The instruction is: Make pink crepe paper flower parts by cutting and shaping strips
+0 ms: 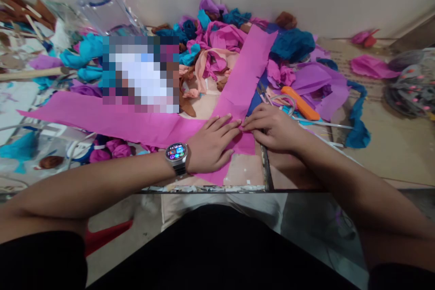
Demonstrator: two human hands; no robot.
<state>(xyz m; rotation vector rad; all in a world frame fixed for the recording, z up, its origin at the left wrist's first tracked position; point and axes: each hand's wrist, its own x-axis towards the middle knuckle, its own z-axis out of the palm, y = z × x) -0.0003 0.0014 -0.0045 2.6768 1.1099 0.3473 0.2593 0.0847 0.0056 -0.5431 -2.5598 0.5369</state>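
Observation:
A long strip of pink crepe paper (pixel 112 120) lies across the glass table, folded at a corner so that one arm runs away toward the wall (pixel 249 68). My left hand (pixel 212 142), with a wristwatch (pixel 176 154) on the wrist, lies flat on the paper at the fold, fingers stretched out. My right hand (pixel 272 127) rests beside it, fingertips pressed down on the fold's edge, fingers curled slightly.
Crumpled pink, purple, teal and peach paper (pixel 217 41) is piled at the back. An orange cutter (pixel 301 102) and scissors (pixel 268 97) lie right of my hands. A water bottle (pixel 102 4) stands at the back left. The table's front edge (pixel 238 189) is close to me.

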